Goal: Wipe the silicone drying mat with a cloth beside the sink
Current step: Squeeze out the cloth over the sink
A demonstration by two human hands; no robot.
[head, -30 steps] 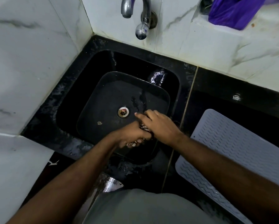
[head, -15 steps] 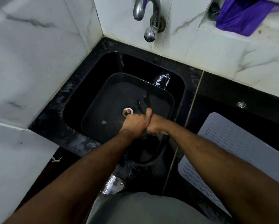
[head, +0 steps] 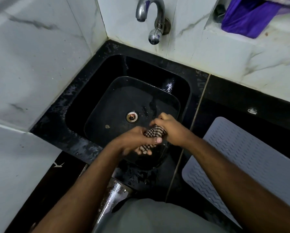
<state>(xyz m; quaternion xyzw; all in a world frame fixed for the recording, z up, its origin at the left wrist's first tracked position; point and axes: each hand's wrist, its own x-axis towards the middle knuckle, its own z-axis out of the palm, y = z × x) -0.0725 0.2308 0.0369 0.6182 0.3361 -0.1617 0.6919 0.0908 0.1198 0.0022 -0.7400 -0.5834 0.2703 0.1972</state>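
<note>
**Both hands twist a checked cloth over the black sink**

At the far left stands a white marble-veined tiled wall [head: 31,68], which turns the corner behind the basin. Next comes the black sink [head: 83,105], set into a dark desk [head: 238,91]; its inner bowl looks wet, with a round metal drain [head: 131,116] near the middle and a small pale speck just below and left of it. Above the sink a chrome tap [head: 151,19] curves out of the back wall, its spout pointing down.

Over the near right part of the bowl, the left hand [head: 137,142] grips the lower end of a brown-and-white checked cloth [head: 155,132], its fingers [head: 146,151] curled round the bunched fabric and the thumb lying across the top. Touching it, the right hand [head: 172,129] grips the upper end of the same cloth, fingers wrapped tight so that only a short stretch of fabric shows between the two fists. Both forearms reach in from the bottom edge, above a grey garment [head: 154,217].

To the right of the sink, past a thin seam in the desk, lies the grey silicone drying mat [head: 251,153], flat, its ridged surface partly hidden by the right forearm. The cloth is well apart from it. In a wall niche at the top right sits a purple cloth item [head: 248,15].
</note>
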